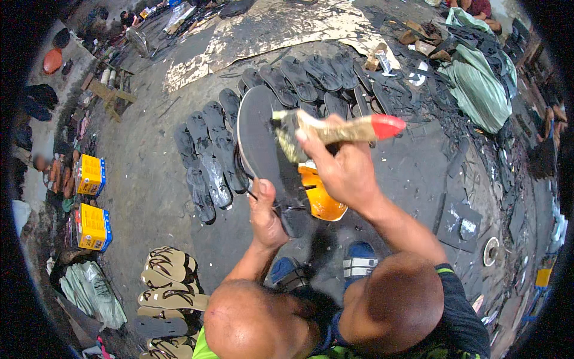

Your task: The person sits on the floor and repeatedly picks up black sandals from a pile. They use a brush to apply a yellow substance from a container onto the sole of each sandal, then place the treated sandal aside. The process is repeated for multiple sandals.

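Observation:
My left hand (265, 210) grips the lower end of a black sandal sole (263, 143), held up tilted over the floor. My right hand (339, 166) holds a paintbrush (353, 128) with a wooden handle and red tip. Its glue-caked bristles (288, 133) rest on the upper part of the sole. Just under the sole sits an orange container (323, 197) on the floor.
Rows of black soles (209, 149) lie spread on the grey floor, more behind (317, 75). Brown sandals (170, 281) are stacked lower left. Two yellow boxes (92, 200) stand at left. Green sacks (478, 84) lie far right. My knees and blue sandals (359, 260) are below.

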Tool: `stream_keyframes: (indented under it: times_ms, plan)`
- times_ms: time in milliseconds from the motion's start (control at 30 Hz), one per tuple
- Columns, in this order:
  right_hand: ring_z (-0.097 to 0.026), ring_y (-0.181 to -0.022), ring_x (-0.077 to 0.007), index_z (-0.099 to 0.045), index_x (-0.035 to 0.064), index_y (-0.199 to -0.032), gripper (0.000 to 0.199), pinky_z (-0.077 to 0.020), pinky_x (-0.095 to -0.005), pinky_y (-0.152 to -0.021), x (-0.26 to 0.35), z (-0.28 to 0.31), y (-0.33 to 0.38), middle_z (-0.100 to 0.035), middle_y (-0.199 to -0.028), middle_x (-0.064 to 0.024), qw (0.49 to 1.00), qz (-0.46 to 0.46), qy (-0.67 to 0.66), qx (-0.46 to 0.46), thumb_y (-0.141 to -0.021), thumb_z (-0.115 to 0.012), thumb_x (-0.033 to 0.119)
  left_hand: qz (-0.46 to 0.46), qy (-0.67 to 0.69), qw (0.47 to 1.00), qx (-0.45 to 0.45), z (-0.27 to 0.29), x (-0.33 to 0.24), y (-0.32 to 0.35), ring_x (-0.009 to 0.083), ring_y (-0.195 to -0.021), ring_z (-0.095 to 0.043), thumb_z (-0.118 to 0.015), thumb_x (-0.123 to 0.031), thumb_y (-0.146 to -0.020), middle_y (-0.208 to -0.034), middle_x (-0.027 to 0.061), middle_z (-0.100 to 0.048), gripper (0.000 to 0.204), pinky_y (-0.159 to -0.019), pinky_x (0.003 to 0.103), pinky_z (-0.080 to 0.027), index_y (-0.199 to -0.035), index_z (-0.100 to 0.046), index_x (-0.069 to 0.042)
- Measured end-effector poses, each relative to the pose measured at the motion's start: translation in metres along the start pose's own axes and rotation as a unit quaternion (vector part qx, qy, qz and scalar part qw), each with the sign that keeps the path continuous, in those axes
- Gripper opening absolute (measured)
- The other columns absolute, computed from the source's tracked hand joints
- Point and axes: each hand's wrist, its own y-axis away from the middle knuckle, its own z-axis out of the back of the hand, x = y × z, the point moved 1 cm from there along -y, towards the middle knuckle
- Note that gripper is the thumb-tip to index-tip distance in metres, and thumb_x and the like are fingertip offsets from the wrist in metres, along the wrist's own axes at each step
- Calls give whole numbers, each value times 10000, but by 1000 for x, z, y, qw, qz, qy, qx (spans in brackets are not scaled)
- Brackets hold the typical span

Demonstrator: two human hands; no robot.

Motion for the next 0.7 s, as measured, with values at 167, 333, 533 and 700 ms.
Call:
stream_keyframes:
  times_ms: [167,333,533,700]
  plan:
    - [-600,-753,-94,-714,-32,-984,189,-478,-288,-695,18,7,-5,-700,-854,-72,981,-108,-151,-47,-905,-703,139,28,-10,1000,-5,3,-5,3,289,-1219,-576,-322,-643,-991,-1366,157,-553,795,-1054,433,-440,-1430,-419,14]
    - [-649,-775,-165,-706,2,-1008,178,-498,-319,-697,23,3,14,-682,-875,-87,986,-20,-155,-55,-890,-727,134,-23,-105,994,-1,-14,-18,0,257,-1136,-615,-406,-503,-1020,-1297,136,-588,619,-978,414,-502,-1392,-452,-11]
    - [-598,-759,-171,-706,39,-1028,173,-455,-320,-637,5,6,-9,-592,-823,-54,985,114,-126,9,-861,-742,67,32,18,999,30,-33,-31,7,270,-1143,-613,-410,-495,-1024,-1286,141,-592,584,-975,426,-509,-1385,-458,-39]
    - [-609,-769,-177,-698,51,-952,99,-477,-351,-679,-13,33,-1,-597,-825,-52,986,53,-104,122,-874,-721,108,40,164,985,32,-31,-39,8,302,-1186,-600,-357,-549,-1024,-1331,165,-574,636,-1029,468,-475,-1411,-440,-51]
